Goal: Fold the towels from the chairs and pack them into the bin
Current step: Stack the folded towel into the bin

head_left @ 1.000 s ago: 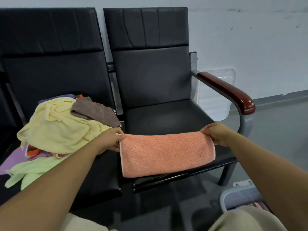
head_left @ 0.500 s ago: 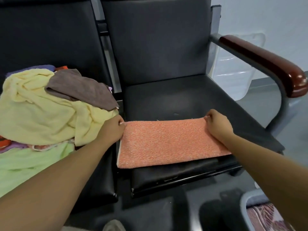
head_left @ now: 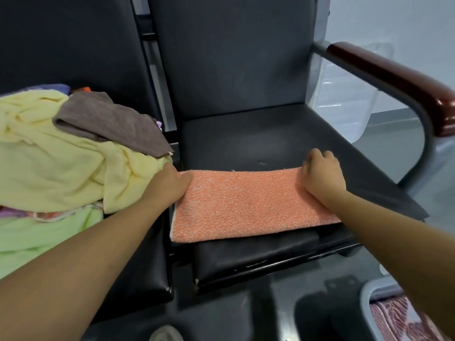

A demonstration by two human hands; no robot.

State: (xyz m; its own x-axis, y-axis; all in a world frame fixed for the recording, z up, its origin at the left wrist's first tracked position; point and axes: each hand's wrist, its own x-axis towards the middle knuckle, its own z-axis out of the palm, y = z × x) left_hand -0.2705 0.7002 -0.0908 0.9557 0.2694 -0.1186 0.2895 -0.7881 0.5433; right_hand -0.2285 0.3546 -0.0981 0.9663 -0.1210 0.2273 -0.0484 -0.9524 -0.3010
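Two hands, one folded towel, one heap, one bin. Orange towel: folded into a long flat band, lying across the front of the black chair seat at the centre of the frame, its near left corner just over the seat's front edge. Left hand: at the towel's left end, thumb lying on the far corner; whether the fingers pinch the cloth underneath cannot be told, as they are hidden by the back of the hand. Right hand: at the towel's right end, fingers curled down over the far right corner, knuckles up, heel of the hand resting on the cloth. Heap of unfolded towels on the neighbouring seat, left of the frame: pale yellow towel uppermost and largest; brown towel draped over its upper right; light green towel beneath, at the lower left edge; slivers of purple and orange cloth at the heap's top. Armrest: dark red-brown, on a grey metal frame, upper right. Bin: grey rim, lower right corner of the frame, on the floor, holding a pink patterned cloth.
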